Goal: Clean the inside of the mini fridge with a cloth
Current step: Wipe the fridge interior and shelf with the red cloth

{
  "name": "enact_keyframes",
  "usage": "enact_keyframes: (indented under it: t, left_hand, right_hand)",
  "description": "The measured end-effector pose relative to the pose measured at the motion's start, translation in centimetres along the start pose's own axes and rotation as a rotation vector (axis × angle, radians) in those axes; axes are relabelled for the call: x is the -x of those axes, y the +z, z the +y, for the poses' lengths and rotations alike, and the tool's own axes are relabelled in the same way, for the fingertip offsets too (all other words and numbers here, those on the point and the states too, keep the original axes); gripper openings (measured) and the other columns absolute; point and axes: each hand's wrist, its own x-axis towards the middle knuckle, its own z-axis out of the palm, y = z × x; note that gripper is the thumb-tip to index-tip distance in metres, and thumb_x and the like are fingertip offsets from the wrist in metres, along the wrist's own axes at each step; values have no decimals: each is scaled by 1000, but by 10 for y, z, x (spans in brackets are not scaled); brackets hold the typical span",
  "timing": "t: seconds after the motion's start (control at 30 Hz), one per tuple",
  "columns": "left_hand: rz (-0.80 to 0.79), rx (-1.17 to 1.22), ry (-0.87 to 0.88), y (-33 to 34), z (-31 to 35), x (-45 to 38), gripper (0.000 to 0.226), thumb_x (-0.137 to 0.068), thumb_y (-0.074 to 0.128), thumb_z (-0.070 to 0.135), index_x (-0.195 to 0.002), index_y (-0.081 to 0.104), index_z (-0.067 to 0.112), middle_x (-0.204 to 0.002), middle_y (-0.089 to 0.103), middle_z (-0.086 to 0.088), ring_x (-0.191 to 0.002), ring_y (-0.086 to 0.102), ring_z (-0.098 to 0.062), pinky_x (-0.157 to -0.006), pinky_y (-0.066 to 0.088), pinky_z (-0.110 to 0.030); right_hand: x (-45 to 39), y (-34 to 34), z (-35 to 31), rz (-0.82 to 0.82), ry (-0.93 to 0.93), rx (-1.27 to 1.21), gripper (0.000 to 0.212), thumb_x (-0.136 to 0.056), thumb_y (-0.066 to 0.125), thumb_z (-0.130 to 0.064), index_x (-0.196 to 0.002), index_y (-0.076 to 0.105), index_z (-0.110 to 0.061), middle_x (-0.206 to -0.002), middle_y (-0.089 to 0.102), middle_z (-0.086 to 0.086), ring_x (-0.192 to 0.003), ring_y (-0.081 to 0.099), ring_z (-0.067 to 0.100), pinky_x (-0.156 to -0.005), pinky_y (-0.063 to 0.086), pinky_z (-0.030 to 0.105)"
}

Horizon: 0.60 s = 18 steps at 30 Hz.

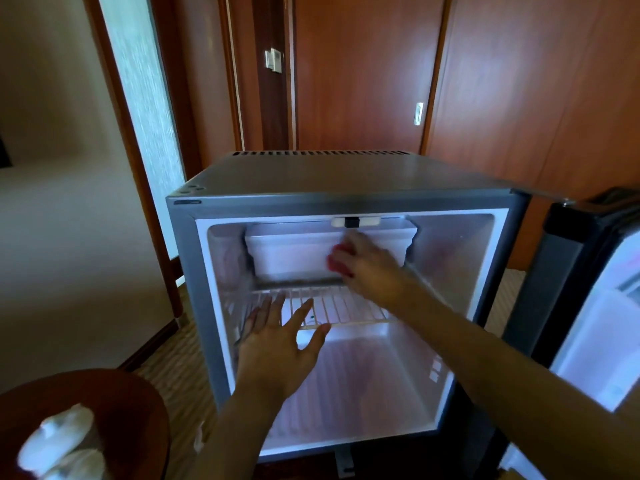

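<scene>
- Head view: mini fridge [194,271] stands open, door [568,289] at 3 o'clock.
- My right hand [370,265] grips red cloth [337,261] against freezer box [291,251].
- My left hand [277,344] is spread flat at wire shelf [346,306].

Single head-worn view, wide-angle, looking forward and slightly down from just in front of the open mini fridge [346,188], which fills the centre of the frame. The camera sits above the fridge top, so both the top panel and the interior show. Both forearms enter from the lower edge (near enough to reach inside). Straight lines bow toward the frame's edges. No second view shares the scene.
</scene>
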Motion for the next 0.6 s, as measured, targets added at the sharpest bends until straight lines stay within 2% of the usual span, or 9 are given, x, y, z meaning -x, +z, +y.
enact_keyframes:
  t: [0.07,0.1,0.2,0.27,0.37,0.4,0.5,0.6]
  left_hand:
    - [-2,-14,-1,1,0,1,76,-83,5,86,-150,25,57,-167,16,3,-155,9,-21,-120,-3,-32]
    - [0,-27,-3,1,0,1,77,-83,4,86,-150,25,57,-167,16,3,-155,9,-21,-121,-2,-33]
    - [-3,-30,-2,1,-1,1,77,-83,3,86,-151,23,56,-168,14,4,-155,6,-20,-120,-5,-33]
    - [-3,-28,-2,3,-1,1,78,-83,2,87,-152,21,56,-168,12,5,-155,5,-20,-118,-8,-33]
    - [12,-42,4,3,-1,-1,82,-81,-3,87,-152,24,54,-168,15,3,-155,9,-21,-120,-4,-34]
    - [18,-48,8,3,0,-1,84,-81,-4,86,-151,27,52,-167,17,2,-155,11,-22,-121,-1,-35]
    - [36,-50,16,1,0,0,88,-82,-3,84,-150,37,46,-166,22,0,-154,17,-22,-122,6,-37]
    - [-14,-35,-2,0,0,-1,82,-82,-2,86,-153,25,52,-168,14,3,-155,8,-20,-122,0,-37]
  right_hand:
    - [21,-11,28,-3,146,-12,20,-84,74,-11,-104,70,-10,-118,56,17,-103,60,37,-83,58,39]
    - [25,-12,34,-17,197,-7,16,-83,74,-9,-99,71,-8,-118,55,19,-103,59,37,-82,58,43]
    - [17,-9,18,-36,242,20,18,-82,72,-9,-99,71,-6,-124,53,20,-108,56,37,-82,56,48]
    - [2,3,-8,-29,164,8,23,-85,73,-13,-107,68,-9,-131,50,17,-114,54,35,-87,55,49]
    - [-35,21,-60,-36,-32,58,29,-92,68,-26,-120,65,-18,-143,42,10,-128,45,28,-102,48,42]
    - [-47,24,-76,-30,-93,83,29,-91,68,-28,-119,67,-20,-143,45,9,-128,46,27,-101,48,39]
    - [-70,19,-98,1,-164,119,20,-80,78,-26,-100,76,-23,-128,60,5,-115,59,24,-83,52,33]
    - [-58,14,-78,-19,-207,129,21,-84,76,-27,-104,75,-23,-127,58,5,-114,56,23,-86,50,34]
